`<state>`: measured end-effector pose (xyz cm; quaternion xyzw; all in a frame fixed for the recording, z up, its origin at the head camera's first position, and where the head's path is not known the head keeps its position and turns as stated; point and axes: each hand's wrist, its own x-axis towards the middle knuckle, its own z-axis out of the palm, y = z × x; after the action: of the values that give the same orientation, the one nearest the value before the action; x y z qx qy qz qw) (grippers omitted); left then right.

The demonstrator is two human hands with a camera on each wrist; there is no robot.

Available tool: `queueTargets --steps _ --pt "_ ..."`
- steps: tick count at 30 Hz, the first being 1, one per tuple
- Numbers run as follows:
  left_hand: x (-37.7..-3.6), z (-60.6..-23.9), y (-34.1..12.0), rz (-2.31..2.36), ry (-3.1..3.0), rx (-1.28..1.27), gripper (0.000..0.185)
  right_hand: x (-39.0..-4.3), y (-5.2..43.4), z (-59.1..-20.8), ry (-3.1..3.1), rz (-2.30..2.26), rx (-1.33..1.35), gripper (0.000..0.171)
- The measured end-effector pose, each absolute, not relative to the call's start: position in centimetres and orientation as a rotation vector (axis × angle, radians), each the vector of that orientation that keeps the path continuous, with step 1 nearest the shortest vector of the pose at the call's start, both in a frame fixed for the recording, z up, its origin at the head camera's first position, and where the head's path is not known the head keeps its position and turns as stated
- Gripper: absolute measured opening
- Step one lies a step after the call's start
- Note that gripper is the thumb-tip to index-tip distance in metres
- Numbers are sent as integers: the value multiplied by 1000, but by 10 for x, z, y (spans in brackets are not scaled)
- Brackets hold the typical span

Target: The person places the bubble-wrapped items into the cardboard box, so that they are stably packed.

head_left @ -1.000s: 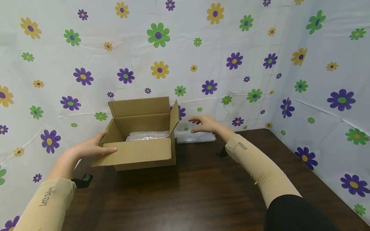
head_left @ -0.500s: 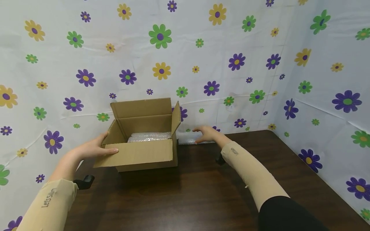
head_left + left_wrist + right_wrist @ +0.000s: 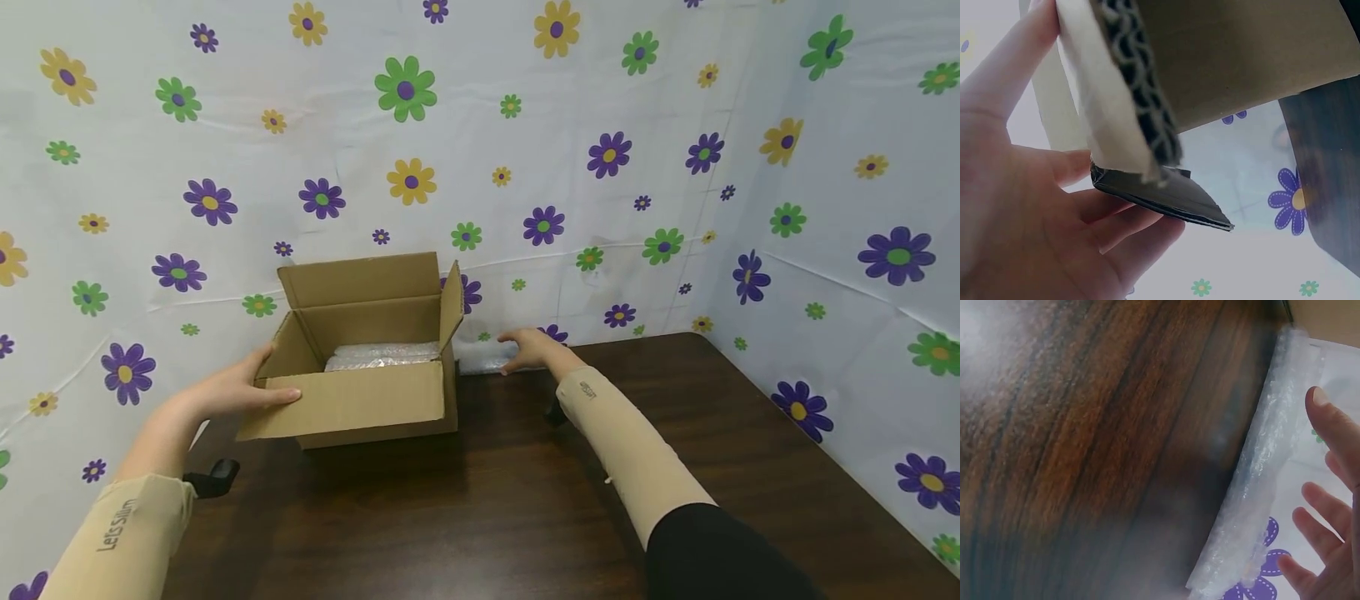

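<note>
An open cardboard box [image 3: 352, 402] stands toward the back left of the table. Clear bubble wrap [image 3: 382, 355] shows inside it. My left hand [image 3: 231, 390] grips the box's front left corner, thumb over the front flap, the other fingers behind the side flap [image 3: 1160, 190]. To the right of the box, a flat folded piece of bubble wrap [image 3: 1250, 469] lies along the table's back edge. Just over that piece is my right hand [image 3: 534, 348], fingers spread and loosely bent with nothing between them; in the head view it covers the piece's right part.
A dark wooden table [image 3: 480, 508] reaches back to a white flower-print cloth [image 3: 480, 142] hung behind it and along the right side. Black wrist camera mounts [image 3: 213, 479] stick out from both forearms.
My right hand has come down from above the bubble wrap to close over it. The left hand keeps its grip on the box; the head view shifts slightly.
</note>
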<state>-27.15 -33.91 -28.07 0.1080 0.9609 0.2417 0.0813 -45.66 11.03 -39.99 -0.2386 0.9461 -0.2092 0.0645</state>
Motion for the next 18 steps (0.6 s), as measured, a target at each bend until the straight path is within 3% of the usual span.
queueTargets --steps 18 --pt "-274 -283 -342 733 2883 323 108 -460 97 -410 2919 -534 -617 71"
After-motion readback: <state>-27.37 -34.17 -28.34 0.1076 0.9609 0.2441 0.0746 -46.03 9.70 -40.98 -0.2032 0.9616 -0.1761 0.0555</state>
